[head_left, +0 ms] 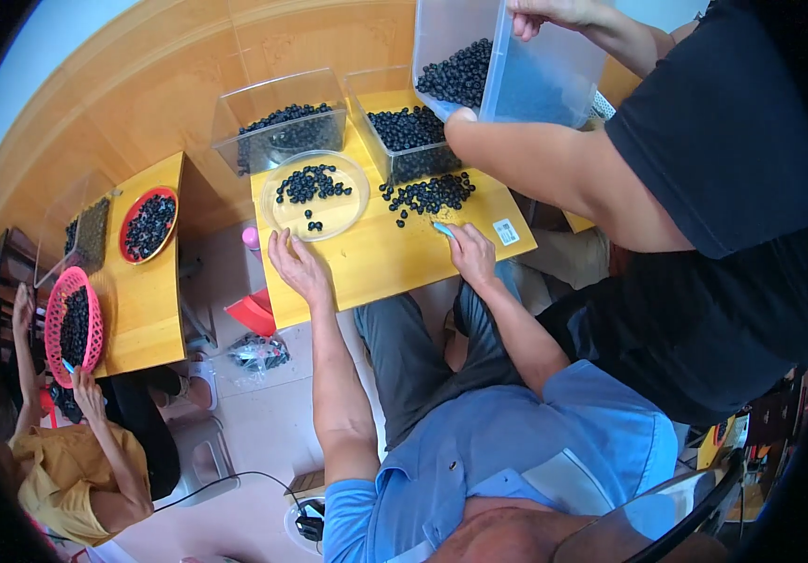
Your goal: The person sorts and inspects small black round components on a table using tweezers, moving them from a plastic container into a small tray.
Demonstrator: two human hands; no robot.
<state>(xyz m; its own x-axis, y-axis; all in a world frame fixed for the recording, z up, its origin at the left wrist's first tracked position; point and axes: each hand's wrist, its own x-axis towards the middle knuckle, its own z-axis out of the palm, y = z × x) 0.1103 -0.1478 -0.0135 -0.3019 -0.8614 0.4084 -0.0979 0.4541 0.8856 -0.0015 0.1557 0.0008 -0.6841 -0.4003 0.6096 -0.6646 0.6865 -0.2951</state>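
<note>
My left hand [299, 267] is open, fingers apart, at the near rim of a round clear plastic tray [360, 208]. Small round black pieces [310, 184], like beads, lie in that tray. A slim light-blue tool [443, 228] is gripped in my right hand [474, 255], resting low on the yellow table [394, 272]. Just beyond its tip spreads a loose pile of black pieces [430, 193]. Behind the pile stands a clear box [390, 155] with many more pieces. Above it, a co-worker's hands hold a large translucent bin [540, 80], tilted, with black pieces inside.
Another clear box [226, 127] stands at the table's far left. The co-worker's black-sleeved arm [554, 169] reaches in from the right. On the left, another person works at a second yellow table [146, 319] with a pink basket [96, 314] and a red-rimmed bowl [172, 199].
</note>
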